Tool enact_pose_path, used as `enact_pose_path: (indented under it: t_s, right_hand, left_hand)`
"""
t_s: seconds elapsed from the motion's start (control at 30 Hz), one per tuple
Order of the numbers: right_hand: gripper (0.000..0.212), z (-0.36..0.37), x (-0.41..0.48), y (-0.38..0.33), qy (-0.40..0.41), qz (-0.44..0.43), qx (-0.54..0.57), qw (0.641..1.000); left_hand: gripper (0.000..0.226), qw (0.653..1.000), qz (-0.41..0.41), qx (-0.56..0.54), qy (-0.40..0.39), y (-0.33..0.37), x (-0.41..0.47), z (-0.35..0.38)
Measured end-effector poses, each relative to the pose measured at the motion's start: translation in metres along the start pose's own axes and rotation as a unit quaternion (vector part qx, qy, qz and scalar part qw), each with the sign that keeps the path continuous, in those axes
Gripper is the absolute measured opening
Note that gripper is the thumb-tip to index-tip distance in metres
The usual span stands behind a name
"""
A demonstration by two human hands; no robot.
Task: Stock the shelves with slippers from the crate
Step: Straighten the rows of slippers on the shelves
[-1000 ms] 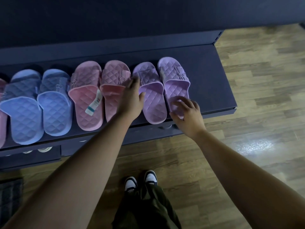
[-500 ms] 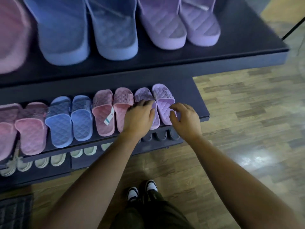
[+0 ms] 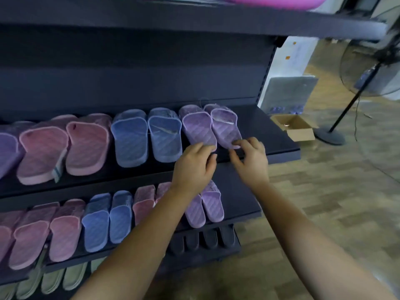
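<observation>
Left hand (image 3: 194, 164) and right hand (image 3: 251, 158) touch two purple slippers (image 3: 200, 131) with curled fingers at the edge of the shelf (image 3: 266, 135); grip unclear. Shelf bare at 3 o'clock.

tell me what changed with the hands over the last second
Both hands rose from the quilted purple slipper pair on the lower shelf to the matching pair one shelf up; left hand and right hand now touch its heels. The lower pair stayed put.

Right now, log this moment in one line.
left hand: at left purple slipper heel | right hand: fingers on right purple slipper heel | grip: unclear
</observation>
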State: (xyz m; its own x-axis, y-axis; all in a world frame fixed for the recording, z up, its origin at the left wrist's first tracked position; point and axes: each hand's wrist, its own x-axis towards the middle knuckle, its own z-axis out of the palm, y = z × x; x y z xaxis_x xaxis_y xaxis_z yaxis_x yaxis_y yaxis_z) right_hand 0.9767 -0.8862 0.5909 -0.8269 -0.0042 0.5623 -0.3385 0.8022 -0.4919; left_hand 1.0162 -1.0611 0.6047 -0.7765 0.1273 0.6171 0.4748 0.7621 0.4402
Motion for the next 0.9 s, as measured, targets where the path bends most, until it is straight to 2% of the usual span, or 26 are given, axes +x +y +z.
enact_pose_path:
  t_s: [0.1, 0.2, 0.27, 0.37, 0.5, 0.7, 0.83, 0.9]
  right_hand:
    - [0.054, 0.005, 0.030, 0.007, -0.102, 0.005, -0.041, 0.994]
    - [0.054, 0.013, 0.046, 0.013, -0.192, 0.027, -0.061, 0.979]
    - [0.050, 0.018, 0.050, 0.018, -0.191, 0.025, -0.076, 0.978]
    - [0.045, 0.022, 0.057, 0.027, -0.173, 0.001, -0.052, 0.984]
    - [0.041, 0.021, 0.066, 0.046, -0.162, -0.033, -0.013, 0.986]
    - [0.035, 0.017, 0.056, 0.065, -0.108, -0.055, 0.002, 0.993]
    - [0.043, 0.016, 0.051, 0.065, -0.130, -0.050, -0.016, 0.990]
    - [0.050, 0.015, 0.049, 0.059, -0.109, -0.053, -0.037, 0.992]
  left_hand:
    - [0.036, 0.998, -0.025, 0.054, -0.028, -0.005, 0.026, 0.006]
    - [0.055, 0.986, -0.092, 0.089, -0.104, -0.009, 0.043, 0.026]
    - [0.061, 0.977, -0.125, 0.111, -0.132, -0.014, 0.048, 0.043]
    - [0.057, 0.971, -0.158, 0.118, -0.135, -0.021, 0.052, 0.059]
    - [0.042, 0.974, -0.143, 0.149, -0.096, -0.024, 0.056, 0.069]
    - [0.050, 0.977, -0.119, 0.163, -0.070, -0.012, 0.050, 0.078]
    - [0.052, 0.972, -0.129, 0.171, -0.093, -0.005, 0.050, 0.080]
    - [0.051, 0.966, -0.132, 0.184, -0.126, -0.001, 0.051, 0.074]
